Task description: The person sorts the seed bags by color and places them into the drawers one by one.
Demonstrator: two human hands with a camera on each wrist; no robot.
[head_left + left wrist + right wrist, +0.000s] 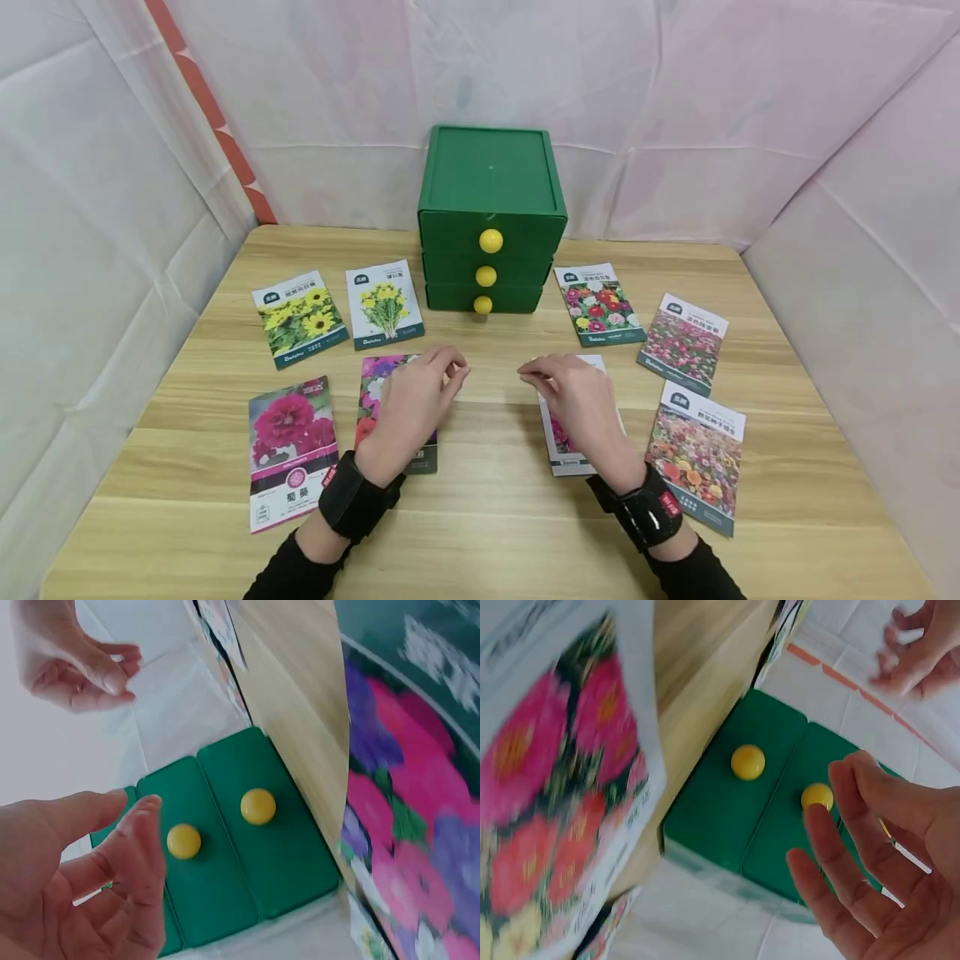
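Step in hand, as judged: start position, nothing gripped. Left hand hovers above purple-flowered paper seed packet; fingers loosely curled, apart, holding nothing. Right hand hovers above white-edged pink-flowered seed packet; fingers relaxed, slightly spread, empty. Both packets lie flat on light wooden table, near front of green plastic three-drawer cabinet.

Next move likely calls for pinching one packet edge or pulling one knob.

Count: seed packets 8; drawers 3, all closed; round yellow knobs 3.
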